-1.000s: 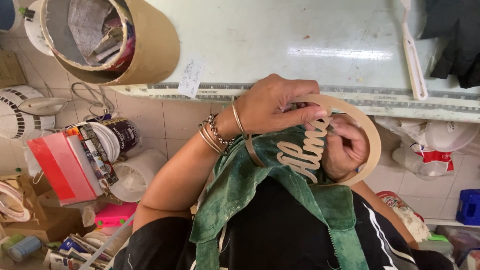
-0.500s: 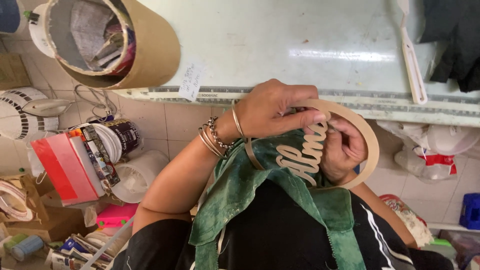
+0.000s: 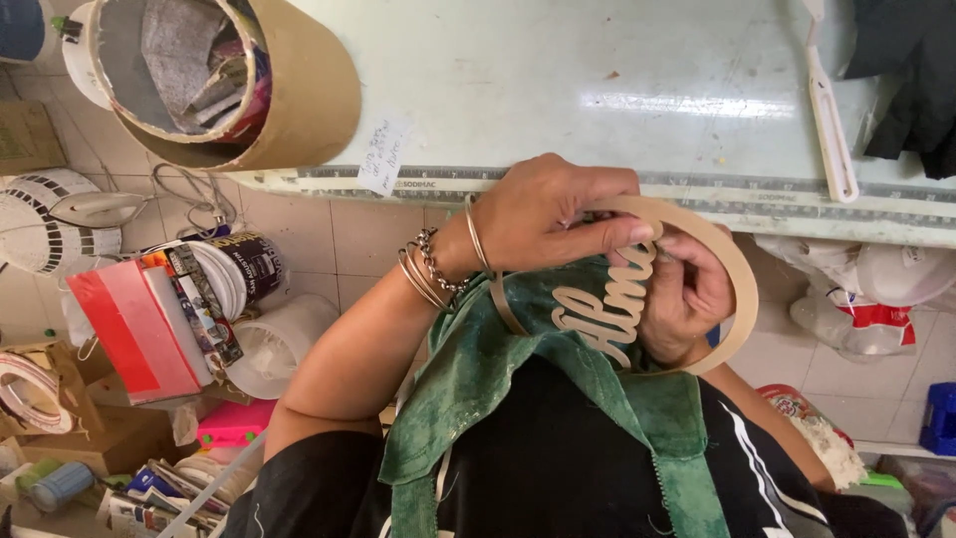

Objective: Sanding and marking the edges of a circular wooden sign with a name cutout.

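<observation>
Single head-worn view, looking steeply down over the wearer's chest and lap onto the two hands.

The camera is sitting close above the work, so the left hand (image 3: pixel 543 214) and right hand (image 3: pixel 687 289) are filling the middle of the frame, with the wooden ring (image 3: pixel 742 299) between them. The lens is facing down and forward: the pale green table (image 3: pixel 597 80) is running across the top edge, the wearer's dark clothing is occupying the bottom, and the tiled floor (image 3: pixel 358 234) with clutter is showing at the left. Only one view is being supplied, so no overlap with another is arising.
</observation>
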